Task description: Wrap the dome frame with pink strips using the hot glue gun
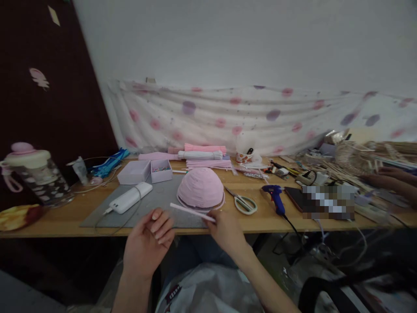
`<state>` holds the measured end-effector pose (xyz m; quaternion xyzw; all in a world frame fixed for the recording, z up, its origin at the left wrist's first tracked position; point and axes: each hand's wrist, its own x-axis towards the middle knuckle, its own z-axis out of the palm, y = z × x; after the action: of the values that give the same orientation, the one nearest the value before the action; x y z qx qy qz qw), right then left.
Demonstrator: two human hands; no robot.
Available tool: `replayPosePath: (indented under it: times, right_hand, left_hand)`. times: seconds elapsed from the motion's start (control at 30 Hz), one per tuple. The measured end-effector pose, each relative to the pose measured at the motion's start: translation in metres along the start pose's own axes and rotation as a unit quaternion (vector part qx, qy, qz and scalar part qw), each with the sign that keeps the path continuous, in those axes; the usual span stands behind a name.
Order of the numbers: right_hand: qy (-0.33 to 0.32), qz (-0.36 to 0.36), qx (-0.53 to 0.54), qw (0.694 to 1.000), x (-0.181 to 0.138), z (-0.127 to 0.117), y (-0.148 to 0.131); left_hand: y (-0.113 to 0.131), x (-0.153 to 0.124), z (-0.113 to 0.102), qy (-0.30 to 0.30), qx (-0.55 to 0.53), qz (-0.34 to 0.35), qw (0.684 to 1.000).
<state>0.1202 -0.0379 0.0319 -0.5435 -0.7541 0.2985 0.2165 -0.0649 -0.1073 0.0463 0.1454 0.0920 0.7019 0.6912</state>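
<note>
My right hand (224,229) pinches one end of a thin pale pink stick (190,212), which reaches left over the table's front edge. My left hand (148,245) is held just below the stick's free end, palm turned toward me, fingers curled inward with nothing in them that I can make out. Right behind the stick a pink dome-shaped piece (201,189) rests on a grey mat (153,204).
On the wooden table (65,219): a white power bank (130,198), two small lilac boxes (145,171), scissors (243,202), a blue glue gun (275,198), pink and white bundles (203,154), a water jug (35,176). Another person's hands (392,182) work at the cluttered right end.
</note>
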Motion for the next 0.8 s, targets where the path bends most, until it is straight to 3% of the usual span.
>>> replayPosePath:
  times: [0.1,0.23,0.5,0.7,0.8]
  right_hand:
    - [0.057,0.038,-0.094,0.993,0.015,-0.005,0.015]
    - [0.036,0.004,-0.154,0.987,0.025,0.001,0.024]
    - [0.015,-0.049,-0.2,0.978,0.036,0.009,0.029]
    - [0.043,-0.057,-0.172,0.982,0.036,-0.019,0.029]
    - [0.061,-0.066,-0.143,0.986,0.033,-0.036,0.03]
  left_hand:
    - [0.007,-0.003,0.0,0.008,0.006,0.017,1.0]
    - [0.005,0.0,-0.002,0.051,-0.006,0.014,0.999]
    - [-0.022,0.016,-0.027,0.126,-0.04,-0.097,0.987]
    - [-0.047,0.035,-0.041,0.128,0.064,-0.196,0.97]
    - [-0.065,0.052,-0.042,0.187,0.131,-0.152,0.962]
